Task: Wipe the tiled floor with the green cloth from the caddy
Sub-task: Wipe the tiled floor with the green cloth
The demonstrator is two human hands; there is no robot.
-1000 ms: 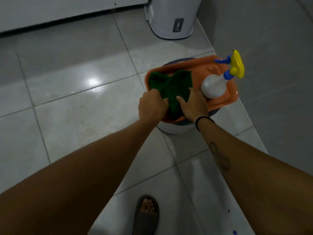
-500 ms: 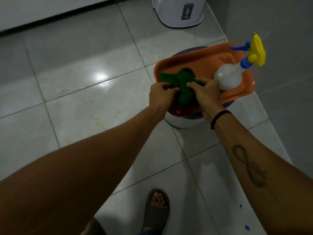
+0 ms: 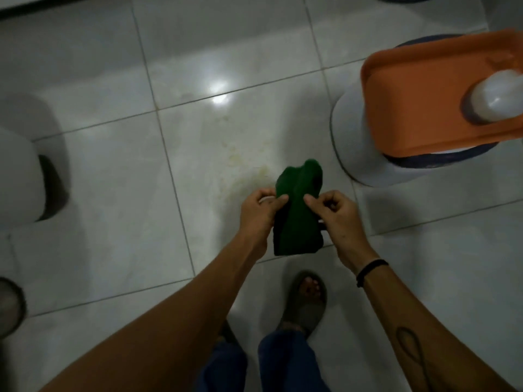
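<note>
The green cloth point(image 3: 298, 210) hangs crumpled in the air above the tiled floor point(image 3: 119, 193), held between both hands. My left hand point(image 3: 259, 210) pinches its left edge and my right hand point(image 3: 335, 212) pinches its right edge. The orange caddy point(image 3: 418, 89) sits at the upper right on a round white stool, apart from the cloth. A white spray bottle point(image 3: 495, 97) lies in the caddy, partly cut off by the frame edge. A yellowish stain point(image 3: 249, 171) marks the tile just beyond the cloth.
The white stool point(image 3: 356, 137) under the caddy stands close to the right of my hands. A white rounded object point(image 3: 19, 176) stands at the left edge. My sandalled foot point(image 3: 307, 301) is on the tile below my hands. A dark round object point(image 3: 10, 306) sits at lower left.
Both hands lifted the green cloth out of the orange caddy and brought it down and left over the floor. The view tilted downward, so the caddy now lies at the upper right.
</note>
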